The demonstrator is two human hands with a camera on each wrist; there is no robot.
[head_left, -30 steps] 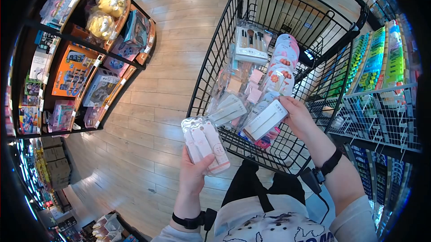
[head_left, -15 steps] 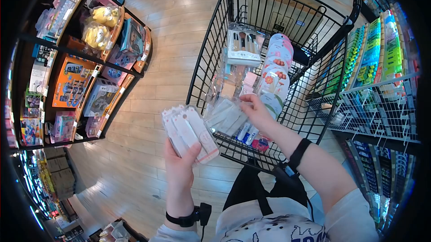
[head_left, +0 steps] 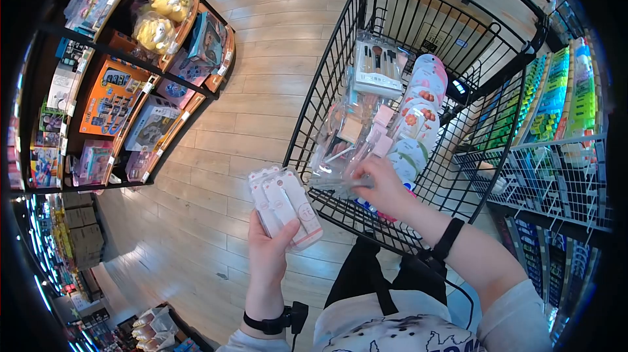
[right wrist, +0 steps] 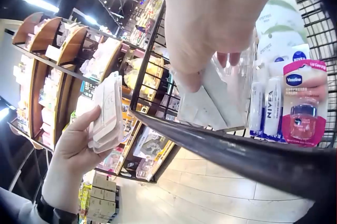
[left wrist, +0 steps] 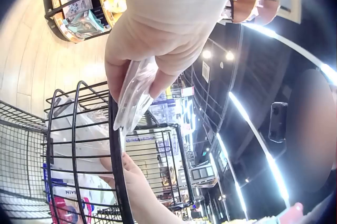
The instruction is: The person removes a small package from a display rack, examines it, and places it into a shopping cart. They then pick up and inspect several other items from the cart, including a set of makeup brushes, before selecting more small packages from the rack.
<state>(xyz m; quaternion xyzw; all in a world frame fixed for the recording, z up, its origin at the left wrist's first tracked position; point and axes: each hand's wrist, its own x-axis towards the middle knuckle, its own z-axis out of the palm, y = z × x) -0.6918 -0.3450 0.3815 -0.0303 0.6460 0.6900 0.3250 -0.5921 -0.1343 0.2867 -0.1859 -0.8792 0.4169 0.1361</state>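
Note:
My left hand point(head_left: 268, 251) grips a small stack of white and pink flat packs point(head_left: 282, 205), thumb on top, just outside the near left edge of the black wire cart point(head_left: 306, 113). In the right wrist view the same packs point(right wrist: 109, 111) appear fanned in that hand point(right wrist: 71, 145). My right hand point(head_left: 386, 188) reaches into the cart's near end, its thumb and fingers pinching a clear and white flat package point(right wrist: 202, 108). Beside it lie Nivea sticks point(right wrist: 273, 105) and a pink Vaseline card point(right wrist: 304, 103).
Also in the cart are a brush set point(head_left: 378, 71), pink boxes point(head_left: 376, 136) and a row of round-topped packs point(head_left: 418, 117). Toy shelves point(head_left: 131, 103) stand left across the wooden floor point(head_left: 216, 156). A white wire rack point(head_left: 556, 169) with colourful goods stands right.
My right hand has moved left and down from the white box it held at first, and that box now lies lower among the packages. My left hand keeps its packs, shifted slightly left.

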